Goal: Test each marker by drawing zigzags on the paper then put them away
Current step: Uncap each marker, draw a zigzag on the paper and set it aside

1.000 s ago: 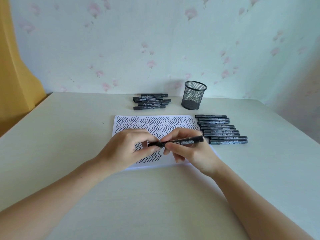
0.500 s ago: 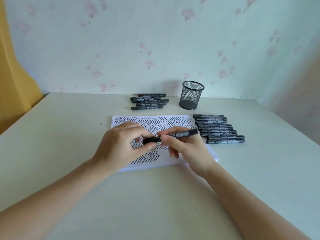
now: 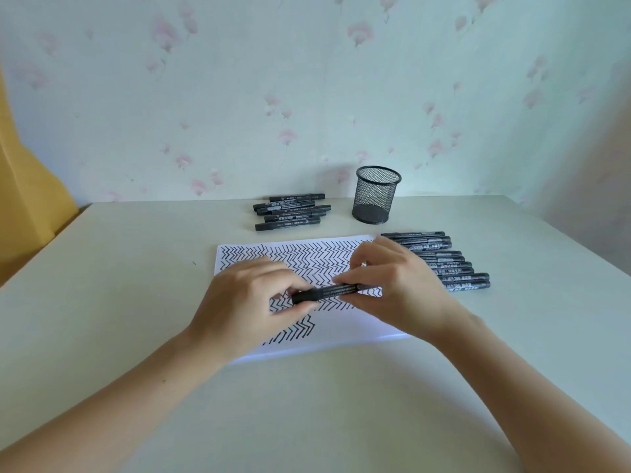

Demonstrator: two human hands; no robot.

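Across the pale table (image 3: 136,387) lay my sheet of paper (image 3: 358,327), most of it filled with rows of black zigzags, its near right part blank. Behind it stood a black mesh pen cup (image 3: 376,194) — upright, near the wall. To its left lay a small group of black markers (image 3: 290,212); a longer row of markers (image 3: 447,264) lay just beside the paper's right edge, partly hidden by my right hand (image 3: 399,288). My left hand (image 3: 246,302) pinched one end of a black marker (image 3: 327,292) between thumb and fingers, and my right pinched the other end — the marker was held level just above the zigzags.
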